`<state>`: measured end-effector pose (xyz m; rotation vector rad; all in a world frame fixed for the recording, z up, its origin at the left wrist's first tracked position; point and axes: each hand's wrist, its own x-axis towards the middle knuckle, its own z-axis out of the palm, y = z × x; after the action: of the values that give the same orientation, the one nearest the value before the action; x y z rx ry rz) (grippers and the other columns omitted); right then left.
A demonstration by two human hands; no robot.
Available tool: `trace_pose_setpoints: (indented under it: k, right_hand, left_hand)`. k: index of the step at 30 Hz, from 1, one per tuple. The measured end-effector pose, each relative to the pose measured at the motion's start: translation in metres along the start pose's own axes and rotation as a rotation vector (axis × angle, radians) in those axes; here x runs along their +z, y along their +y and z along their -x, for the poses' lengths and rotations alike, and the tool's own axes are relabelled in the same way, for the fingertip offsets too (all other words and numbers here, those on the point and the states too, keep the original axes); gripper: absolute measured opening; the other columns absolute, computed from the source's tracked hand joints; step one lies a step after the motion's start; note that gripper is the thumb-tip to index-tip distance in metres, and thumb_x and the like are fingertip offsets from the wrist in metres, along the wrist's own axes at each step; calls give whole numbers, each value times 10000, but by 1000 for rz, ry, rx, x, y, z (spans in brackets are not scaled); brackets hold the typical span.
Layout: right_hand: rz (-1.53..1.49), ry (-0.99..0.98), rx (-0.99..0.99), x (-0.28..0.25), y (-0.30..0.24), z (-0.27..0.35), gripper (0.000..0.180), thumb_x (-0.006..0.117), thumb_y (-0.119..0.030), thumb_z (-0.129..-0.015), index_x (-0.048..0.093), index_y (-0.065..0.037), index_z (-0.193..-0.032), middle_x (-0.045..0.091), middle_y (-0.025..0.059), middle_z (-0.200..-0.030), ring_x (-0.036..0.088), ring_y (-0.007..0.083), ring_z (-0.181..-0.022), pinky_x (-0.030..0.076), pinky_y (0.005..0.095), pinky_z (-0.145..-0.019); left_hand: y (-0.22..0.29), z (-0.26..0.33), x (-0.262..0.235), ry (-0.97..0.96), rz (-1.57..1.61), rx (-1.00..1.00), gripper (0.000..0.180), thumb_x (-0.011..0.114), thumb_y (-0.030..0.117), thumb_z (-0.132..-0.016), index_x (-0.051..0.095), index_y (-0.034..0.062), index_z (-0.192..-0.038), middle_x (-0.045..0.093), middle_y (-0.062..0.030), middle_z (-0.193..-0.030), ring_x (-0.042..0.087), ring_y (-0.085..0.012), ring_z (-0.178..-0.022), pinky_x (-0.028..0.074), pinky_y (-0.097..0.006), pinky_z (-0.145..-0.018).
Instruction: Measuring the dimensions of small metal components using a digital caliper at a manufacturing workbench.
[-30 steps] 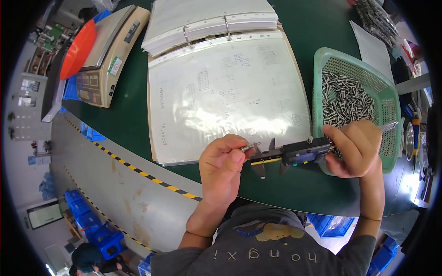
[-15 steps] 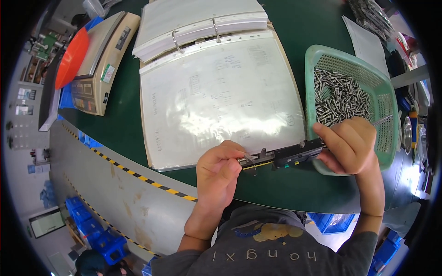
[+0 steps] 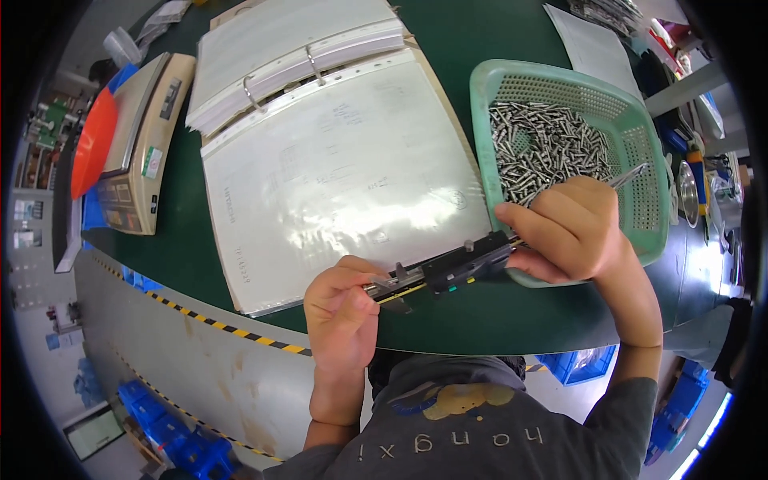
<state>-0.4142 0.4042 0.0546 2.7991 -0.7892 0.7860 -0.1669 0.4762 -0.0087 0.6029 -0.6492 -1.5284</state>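
Note:
A black digital caliper point(image 3: 468, 266) is held slantwise over the front edge of the table, its metal jaws toward the left. My right hand point(image 3: 572, 228) is closed around its right end. Beyond those fingers a thin silver piece point(image 3: 630, 176) sticks out over the basket; whether it belongs to the caliper I cannot tell. At the jaw end, my left hand point(image 3: 344, 308) pinches a small metal part point(image 3: 370, 287), mostly hidden by the fingertips. Behind the right hand stands a light green plastic basket point(image 3: 652, 216) holding many small metal pins point(image 3: 548, 144).
An open ring binder point(image 3: 320, 200) with plastic-sleeved sheets lies on the green table point(image 3: 448, 320). To its left are a beige weighing scale point(image 3: 148, 160) and an orange tray point(image 3: 94, 144). A silver bowl point(image 3: 686, 192) sits right of the basket. Blue crates point(image 3: 580, 366) show below the table edge.
The whole view has shifted, so the binder, basket and both hands appear further left. Both hands keep their hold, with the caliper still between them.

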Motion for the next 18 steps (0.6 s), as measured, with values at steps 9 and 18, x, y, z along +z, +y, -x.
trace_pose_setpoints:
  k: [9, 18]
  right_hand:
    - [-10, -35, -9, 0, 3, 0, 325, 647, -326, -697, 607, -54, -870, 411, 3, -600, 468, 143, -450, 358, 275, -392]
    - [-14, 15, -27, -2, 0, -2, 392, 666, -350, -644, 630, -20, -852, 421, 3, -565, 458, 143, -435, 333, 271, -382]
  left_hand:
    - [1, 0, -1, 18, -80, -15, 155, 553, 126, -848, 537, 8, -946, 487, -102, -899, 566, -251, -843, 458, -367, -782]
    - [-4, 4, 0, 33, 16, -19, 198, 605, 29, -796, 577, -12, -988, 561, -98, -926, 486, -101, -746, 380, -208, -660]
